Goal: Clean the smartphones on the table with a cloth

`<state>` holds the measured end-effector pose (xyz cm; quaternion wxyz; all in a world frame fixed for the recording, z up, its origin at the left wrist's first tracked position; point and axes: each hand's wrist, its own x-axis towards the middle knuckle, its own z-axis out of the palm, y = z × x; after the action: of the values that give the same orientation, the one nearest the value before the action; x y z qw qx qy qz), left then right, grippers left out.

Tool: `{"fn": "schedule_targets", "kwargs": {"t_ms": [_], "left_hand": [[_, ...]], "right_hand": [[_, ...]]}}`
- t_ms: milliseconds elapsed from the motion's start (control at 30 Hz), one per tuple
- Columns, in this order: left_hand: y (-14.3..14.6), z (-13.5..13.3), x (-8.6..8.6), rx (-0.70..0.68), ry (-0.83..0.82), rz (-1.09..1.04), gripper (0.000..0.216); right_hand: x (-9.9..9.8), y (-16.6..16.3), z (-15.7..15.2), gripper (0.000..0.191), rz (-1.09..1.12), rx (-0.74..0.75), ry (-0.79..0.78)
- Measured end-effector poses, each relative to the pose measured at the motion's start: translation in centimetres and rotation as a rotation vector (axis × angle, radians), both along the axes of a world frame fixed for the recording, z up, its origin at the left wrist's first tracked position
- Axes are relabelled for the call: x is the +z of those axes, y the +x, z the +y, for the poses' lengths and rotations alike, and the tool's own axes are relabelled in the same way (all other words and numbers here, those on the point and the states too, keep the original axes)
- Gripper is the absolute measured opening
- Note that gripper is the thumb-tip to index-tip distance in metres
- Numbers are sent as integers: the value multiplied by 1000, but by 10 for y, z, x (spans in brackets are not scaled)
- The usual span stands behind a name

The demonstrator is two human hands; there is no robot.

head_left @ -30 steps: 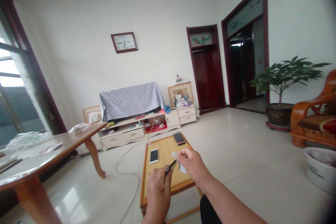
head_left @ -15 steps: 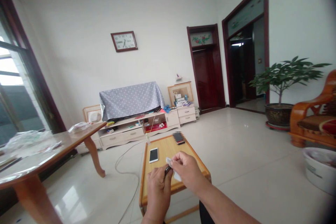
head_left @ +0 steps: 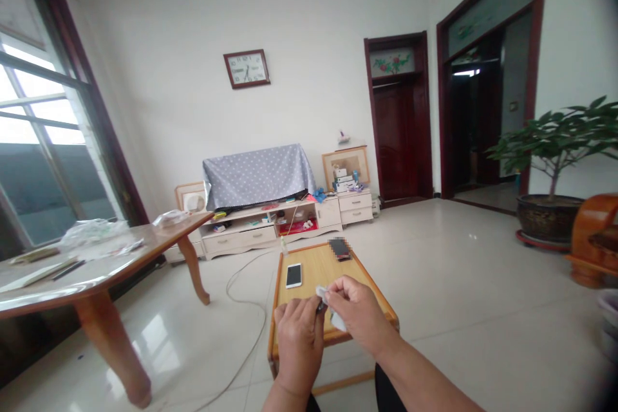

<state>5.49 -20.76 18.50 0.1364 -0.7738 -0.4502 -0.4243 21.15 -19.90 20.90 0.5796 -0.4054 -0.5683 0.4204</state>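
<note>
My left hand (head_left: 298, 339) is closed round a thin dark stick-like thing (head_left: 320, 306), its tip poking out between the two hands. My right hand (head_left: 357, 312) pinches a small white wipe or tissue (head_left: 333, 317) against that tip. Both hands hover over the near end of a small wooden table (head_left: 367, 283). On the table lie a white phone (head_left: 293, 275) and, farther back, a dark phone (head_left: 340, 248).
A larger glossy table (head_left: 96, 277) with plastic bags and papers stands at the left. A white cable (head_left: 246, 341) trails over the tiled floor. A covered TV on a low cabinet (head_left: 258, 174) lines the far wall. At the right are a potted plant (head_left: 555, 161) and a wooden chair (head_left: 591, 232).
The view has shifted to the left and slightly back. My hands have drawn closer together, and the dark stick shows less between them than before.
</note>
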Motion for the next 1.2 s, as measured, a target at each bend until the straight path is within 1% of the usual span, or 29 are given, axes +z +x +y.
{"fn": "schedule_targets", "kwargs": {"t_ms": [100, 167, 267, 333, 500, 667, 767, 867, 967, 1033, 1100, 1200], "left_hand": [[-4, -7, 2, 0, 37, 2, 26], [-6, -10, 1, 17, 27, -9, 23], [-10, -11, -3, 39, 1, -47, 16], [-14, -11, -5, 23, -10, -81, 16], [-23, -9, -10, -30, -56, -162, 21], [-29, -9, -10, -82, -143, -211, 19], [-28, -9, -10, -132, -214, -356, 22], [-26, -8, -13, -207, -356, -576, 27], [-24, -5, -15, -352, -534, -831, 35], [-22, -4, -13, -420, -614, -957, 40], [-20, -4, -11, -427, -648, -1041, 42], [-19, -3, -7, -405, -655, -1131, 43]], "right_hand": [[-2, 0, 2, 28, 37, -19, -45], [-4, -5, -1, 29, 17, -4, -44], [-5, -17, -8, 28, -17, 67, -35], [-5, -20, -8, 30, -2, 80, -40], [-5, -19, 1, 38, 73, 22, -42], [-6, -29, -5, 40, 94, 115, -43], [-5, -28, -2, 42, 201, 116, -84], [-4, -21, 7, 45, 279, 139, -155], [-5, -14, 13, 47, 279, 197, -160], [-9, -11, 14, 46, 236, 209, -148], [-16, -7, 15, 44, 186, 208, -126], [-32, -2, 17, 43, 132, 209, -113]]}}
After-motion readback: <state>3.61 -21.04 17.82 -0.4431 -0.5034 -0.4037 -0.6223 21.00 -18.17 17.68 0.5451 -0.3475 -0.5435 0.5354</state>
